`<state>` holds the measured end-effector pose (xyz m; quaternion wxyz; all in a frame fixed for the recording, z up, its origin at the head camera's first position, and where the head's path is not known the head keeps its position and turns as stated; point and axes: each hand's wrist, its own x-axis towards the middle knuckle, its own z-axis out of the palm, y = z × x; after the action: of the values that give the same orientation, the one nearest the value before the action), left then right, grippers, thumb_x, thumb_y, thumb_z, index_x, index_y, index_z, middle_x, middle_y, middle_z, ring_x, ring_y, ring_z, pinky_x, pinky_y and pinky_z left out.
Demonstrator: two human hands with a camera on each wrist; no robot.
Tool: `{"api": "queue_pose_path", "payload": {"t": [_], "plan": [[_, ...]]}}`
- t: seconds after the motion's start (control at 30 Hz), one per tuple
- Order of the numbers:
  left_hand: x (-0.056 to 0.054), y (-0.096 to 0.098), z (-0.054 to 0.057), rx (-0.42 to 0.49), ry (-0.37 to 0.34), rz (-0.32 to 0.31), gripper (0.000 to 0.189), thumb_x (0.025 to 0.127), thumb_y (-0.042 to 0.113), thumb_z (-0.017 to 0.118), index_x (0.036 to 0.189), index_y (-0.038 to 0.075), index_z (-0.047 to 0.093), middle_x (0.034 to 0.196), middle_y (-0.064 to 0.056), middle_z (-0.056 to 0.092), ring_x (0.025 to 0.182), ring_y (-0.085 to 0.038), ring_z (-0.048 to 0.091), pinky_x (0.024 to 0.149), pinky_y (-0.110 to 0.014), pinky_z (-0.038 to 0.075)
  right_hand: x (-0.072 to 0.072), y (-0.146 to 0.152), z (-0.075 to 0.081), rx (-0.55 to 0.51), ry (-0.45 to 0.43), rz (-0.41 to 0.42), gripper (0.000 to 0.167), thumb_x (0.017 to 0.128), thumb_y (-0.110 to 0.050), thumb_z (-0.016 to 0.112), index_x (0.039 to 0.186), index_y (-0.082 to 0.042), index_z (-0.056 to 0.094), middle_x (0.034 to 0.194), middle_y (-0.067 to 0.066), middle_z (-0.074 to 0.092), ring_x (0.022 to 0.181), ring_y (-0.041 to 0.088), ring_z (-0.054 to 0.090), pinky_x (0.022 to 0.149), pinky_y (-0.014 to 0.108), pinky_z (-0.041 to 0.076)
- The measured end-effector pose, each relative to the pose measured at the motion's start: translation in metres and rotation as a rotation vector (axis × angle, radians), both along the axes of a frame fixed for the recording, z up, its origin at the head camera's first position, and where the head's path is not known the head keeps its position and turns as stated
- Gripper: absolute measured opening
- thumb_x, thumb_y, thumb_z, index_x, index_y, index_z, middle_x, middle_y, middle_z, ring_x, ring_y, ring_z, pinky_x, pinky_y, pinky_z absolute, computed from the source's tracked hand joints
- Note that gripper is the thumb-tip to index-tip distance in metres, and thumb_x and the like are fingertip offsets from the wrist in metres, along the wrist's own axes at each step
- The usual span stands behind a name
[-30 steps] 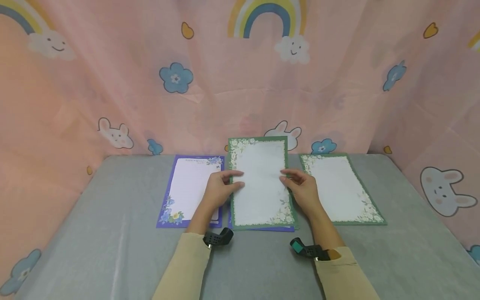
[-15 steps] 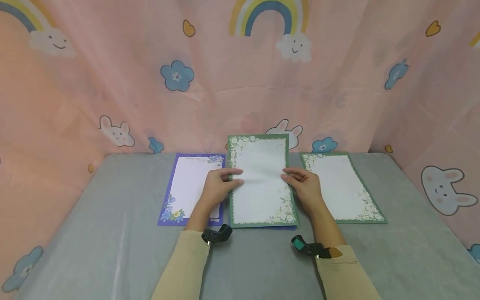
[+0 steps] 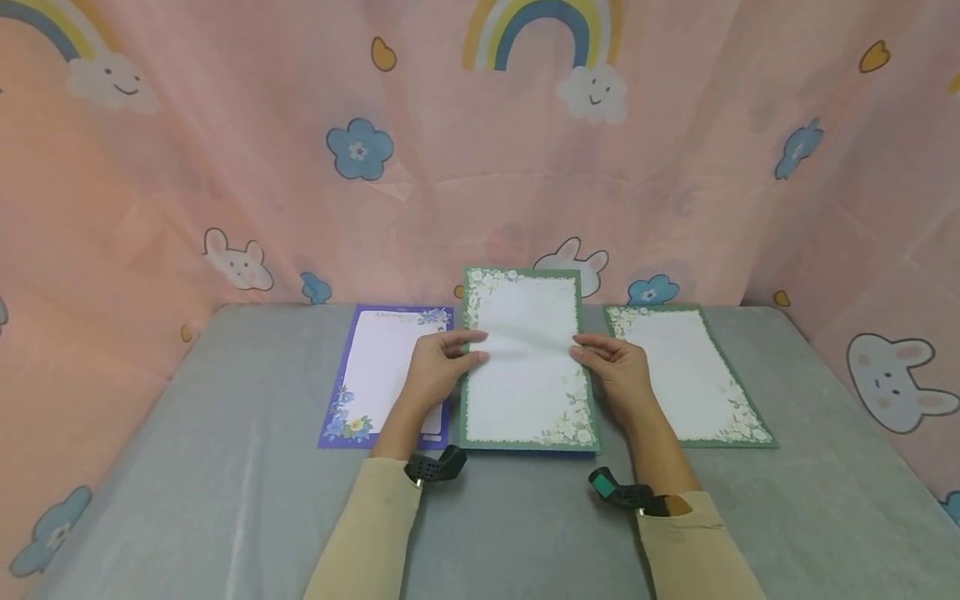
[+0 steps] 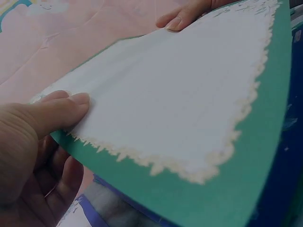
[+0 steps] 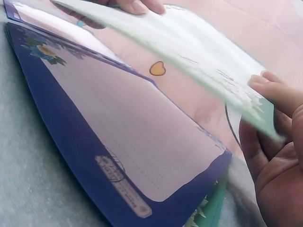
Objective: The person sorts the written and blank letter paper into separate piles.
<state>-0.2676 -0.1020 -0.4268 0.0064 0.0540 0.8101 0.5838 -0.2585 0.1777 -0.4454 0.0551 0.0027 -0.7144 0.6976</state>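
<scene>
Between both hands is a sheet of letter paper (image 3: 525,392) with a green border and white flowers, raised above the table and slightly bowed. My left hand (image 3: 435,367) pinches its left edge, thumb on the front face. On the opposite edge, my right hand (image 3: 618,375) pinches it the same way. Under it, the right wrist view shows a blue-bordered sheet (image 5: 132,132) with printed lines, lying on a stack whose green-edged sheet (image 5: 210,205) peeks out at a corner. From the head view, the held sheet hides nearly all of this stack.
A purple-bordered sheet (image 3: 386,358) with blue flowers lies on the left, partly behind the left hand. To the right lies another green-bordered sheet (image 3: 675,367). Grey cloth covers the table (image 3: 525,533). A pink patterned curtain (image 3: 465,167) hangs along the back and sides.
The held sheet has shifted slightly, now covering more of the blue edge below it. Both hands keep their grip; the right hand has drifted slightly right. The side sheets stay put.
</scene>
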Motion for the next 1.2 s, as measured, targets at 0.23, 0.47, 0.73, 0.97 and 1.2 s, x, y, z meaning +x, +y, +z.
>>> {"api": "queue_pose_path", "payload": {"t": [0.23,0.47,0.73,0.97,1.2], "plan": [[0.001,-0.001,0.005,0.018,0.024,0.016,0.028,0.086,0.022,0.081,0.113,0.019,0.078,0.132,-0.005,0.07,0.115,-0.024,0.068,0.098,-0.043,0.054,0.001,0.001,0.003,-0.048,-0.041,0.046,0.025,0.093,-0.009,0.072,0.089,-0.034,0.077,0.081,-0.019,0.077,0.083,-0.003,0.068,0.075,0.013,0.052],[0.003,0.005,0.011,0.055,0.054,0.063,0.031,0.086,0.015,0.08,0.116,0.017,0.077,0.13,-0.004,0.071,0.102,-0.02,0.066,0.089,-0.036,0.055,0.003,-0.004,0.01,-0.019,-0.016,0.026,0.016,0.093,-0.014,0.073,0.099,-0.028,0.078,0.085,-0.019,0.076,0.087,-0.002,0.068,0.078,0.014,0.054],[0.008,0.014,0.022,0.052,0.105,0.008,0.031,0.087,0.013,0.079,0.117,0.014,0.076,0.09,-0.001,0.07,0.064,-0.01,0.042,0.056,-0.02,0.038,0.012,-0.007,0.028,0.143,0.005,-0.026,0.015,0.095,-0.022,0.071,0.109,-0.019,0.077,0.066,-0.018,0.06,0.064,0.002,0.049,0.058,0.018,0.042],[0.008,0.025,0.025,0.011,0.057,-0.043,0.038,0.087,0.017,0.079,0.125,0.016,0.072,0.066,0.004,0.05,0.052,-0.009,0.031,0.052,-0.021,0.035,0.02,0.0,0.041,0.292,-0.011,0.019,0.034,0.096,-0.029,0.07,0.123,-0.008,0.071,0.067,-0.015,0.054,0.068,0.006,0.044,0.058,0.022,0.039],[0.0,0.04,0.031,-0.02,0.033,-0.063,0.047,0.091,0.018,0.075,0.136,0.015,0.064,0.126,-0.012,0.07,0.081,-0.012,0.058,0.08,-0.031,0.054,0.019,0.02,0.054,0.442,-0.057,0.073,0.045,0.101,-0.039,0.061,0.134,-0.009,0.065,0.124,-0.013,0.067,0.11,-0.005,0.056,0.088,0.012,0.048]]}}
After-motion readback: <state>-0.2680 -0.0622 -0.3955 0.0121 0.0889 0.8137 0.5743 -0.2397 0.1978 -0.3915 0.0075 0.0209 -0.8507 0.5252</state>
